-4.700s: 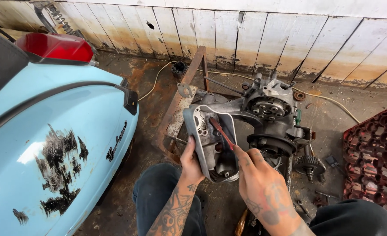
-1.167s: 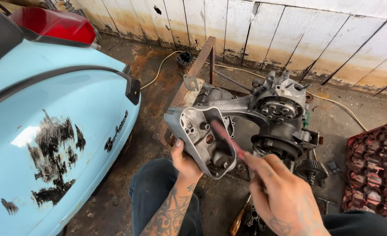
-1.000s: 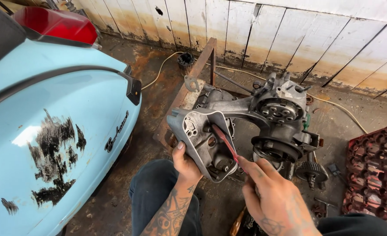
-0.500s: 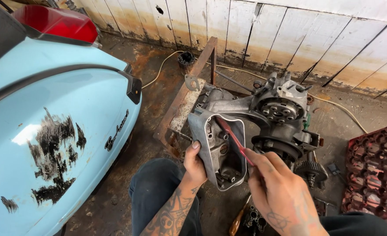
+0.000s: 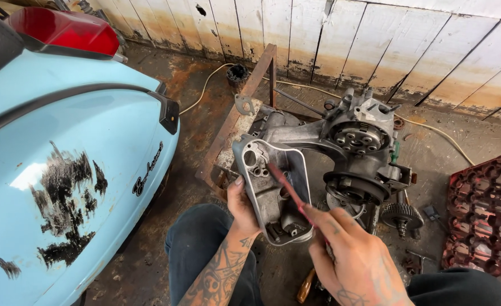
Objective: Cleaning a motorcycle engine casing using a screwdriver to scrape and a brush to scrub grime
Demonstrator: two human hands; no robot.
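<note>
Beside a pale blue scooter body (image 5: 63, 170), the left hand (image 5: 242, 207) curls its fingers around the edge of a grey engine cover (image 5: 276, 192), held tilted just in front of the engine block (image 5: 352, 147). The right hand (image 5: 346, 255) pinches a red-handled tool (image 5: 287, 190), its tip inside the cover. A slip could score the sealing rim. The cover's hollow shows bosses and, seemingly, grime. At far right, a red crate (image 5: 485, 204) looks empty.

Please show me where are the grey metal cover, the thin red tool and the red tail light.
grey metal cover (image 5: 273, 198), head view, on its inner cavity.
thin red tool (image 5: 287, 190), head view, on the middle of its shaft.
red tail light (image 5: 63, 31), head view, on the lens centre.
</note>
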